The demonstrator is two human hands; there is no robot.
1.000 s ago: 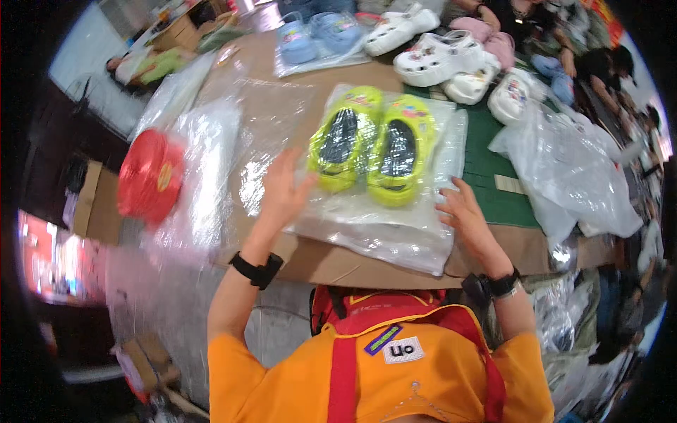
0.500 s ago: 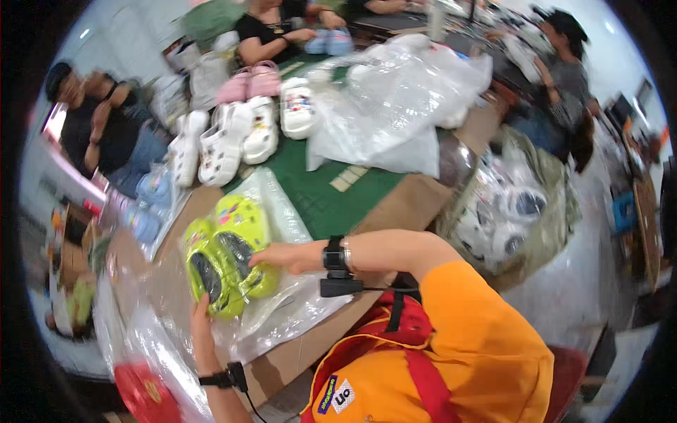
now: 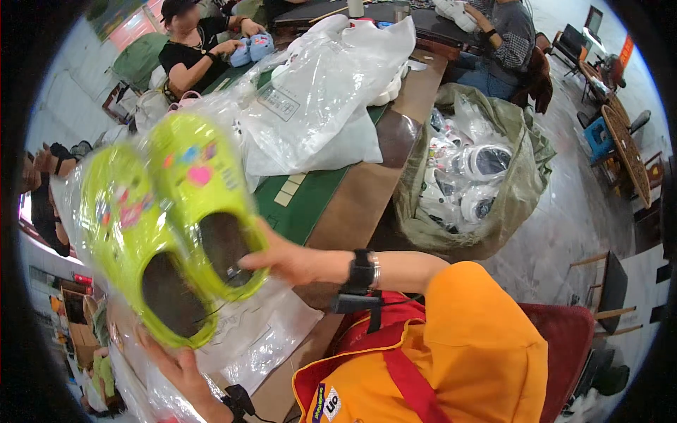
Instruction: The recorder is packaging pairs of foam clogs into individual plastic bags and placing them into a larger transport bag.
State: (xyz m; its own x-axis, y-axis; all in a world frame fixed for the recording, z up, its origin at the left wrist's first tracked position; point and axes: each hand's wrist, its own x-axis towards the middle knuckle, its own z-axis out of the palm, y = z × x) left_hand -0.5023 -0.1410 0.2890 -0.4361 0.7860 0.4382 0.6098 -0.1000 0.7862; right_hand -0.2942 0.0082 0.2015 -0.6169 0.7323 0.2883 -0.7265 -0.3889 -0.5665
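Note:
A pair of lime-green clogs [image 3: 185,201] with colourful charms is raised in front of me, toes pointing away, in a clear plastic bag [image 3: 65,204]. My right hand [image 3: 293,261] grips the right clog at its heel side, thumb over the opening's edge. Below the heel of the left clog, my left hand [image 3: 176,370] supports the pair; some of its fingers are hidden under the shoe and plastic. Beneath the clogs lies a flat clear plastic bag [image 3: 275,331] on the table's brown edge.
Large plastic bags [image 3: 317,106] cover white shoes on the green table mat [image 3: 300,222]. Right of the table stands an olive sack [image 3: 525,169] of bagged white shoes. One person [image 3: 190,53] handles blue clogs [image 3: 252,49] across the table; another [image 3: 504,49] holds a white shoe [image 3: 455,14].
Both hands have lifted the lime-green clogs off the table, closer to me. My view has turned, so the table and sack now appear further left.

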